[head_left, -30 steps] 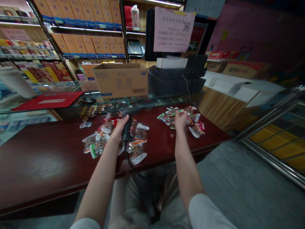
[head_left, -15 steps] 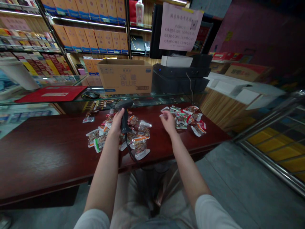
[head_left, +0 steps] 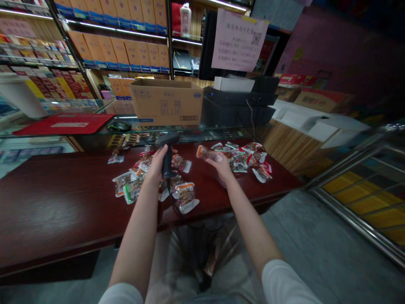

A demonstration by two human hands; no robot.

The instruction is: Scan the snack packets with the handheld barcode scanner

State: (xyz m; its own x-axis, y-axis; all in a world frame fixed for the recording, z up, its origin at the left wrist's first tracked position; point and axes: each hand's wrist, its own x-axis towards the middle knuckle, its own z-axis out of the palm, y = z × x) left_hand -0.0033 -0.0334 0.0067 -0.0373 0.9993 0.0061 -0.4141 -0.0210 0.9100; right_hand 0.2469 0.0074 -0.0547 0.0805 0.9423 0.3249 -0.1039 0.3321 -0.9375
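My left hand (head_left: 157, 165) is wrapped round the handle of a black barcode scanner (head_left: 167, 158), whose head tilts over the table and whose cable hangs down toward the front edge. Between the fingers of my right hand (head_left: 223, 167) is a small clear snack packet (head_left: 208, 153) with an orange end, held just above the wood. Beneath and around the scanner lies a loose pile of similar snack packets (head_left: 186, 195), some with orange trim and one with green. A second pile of packets (head_left: 249, 156), with red and green trim, spreads just beyond my right hand.
The dark red table (head_left: 63, 198) ends near my legs. Behind it, a glass counter bears a cardboard box (head_left: 167, 103), a computer mouse (head_left: 119, 126), a red folder (head_left: 68, 123) and a black cash-drawer-like unit (head_left: 237, 110). A metal railing (head_left: 348, 215) stands at right.
My right hand, formerly without a visible packet beside the right pile, now holds an orange-ended packet slightly left of there. A packet on the left pile's right side is gone. The scanner stays in my left hand.
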